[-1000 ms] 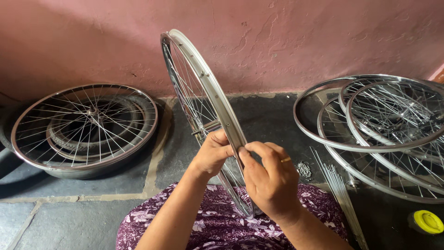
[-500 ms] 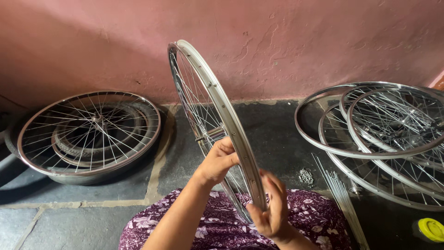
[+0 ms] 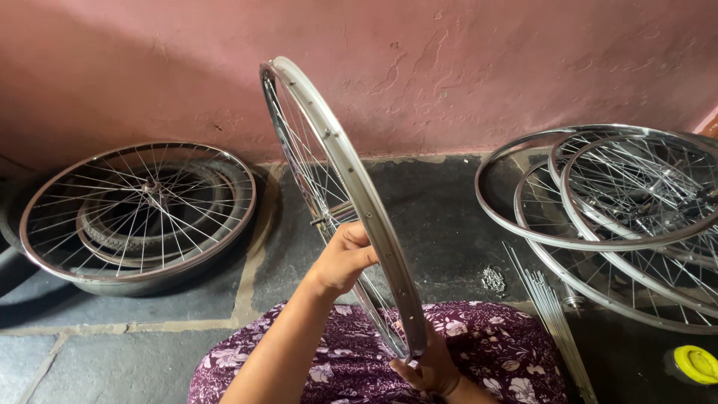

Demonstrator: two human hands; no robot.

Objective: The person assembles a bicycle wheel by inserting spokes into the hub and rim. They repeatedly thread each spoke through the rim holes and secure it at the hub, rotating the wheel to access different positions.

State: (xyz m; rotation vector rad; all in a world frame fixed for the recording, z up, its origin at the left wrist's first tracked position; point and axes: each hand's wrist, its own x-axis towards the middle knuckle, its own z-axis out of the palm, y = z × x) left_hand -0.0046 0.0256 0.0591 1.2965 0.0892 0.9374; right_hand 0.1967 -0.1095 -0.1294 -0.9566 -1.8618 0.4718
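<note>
Grey stone floor (image 3: 449, 202), pink wall (image 3: 449, 67)

A pink plastered wall (image 3: 464, 67), cracked and scuffed, closes the far side. The floor (image 3: 441, 217) is dark grey stone slabs with pale joints. Spoked wheels (image 3: 138, 213) lie flat at the left, more rims (image 3: 621, 202) overlap at the right. Light is soft and even.

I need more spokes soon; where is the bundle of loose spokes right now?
In the head view, the loose spokes lie on the floor at the person's right, between the purple floral cloth and the stacked rims.
</note>
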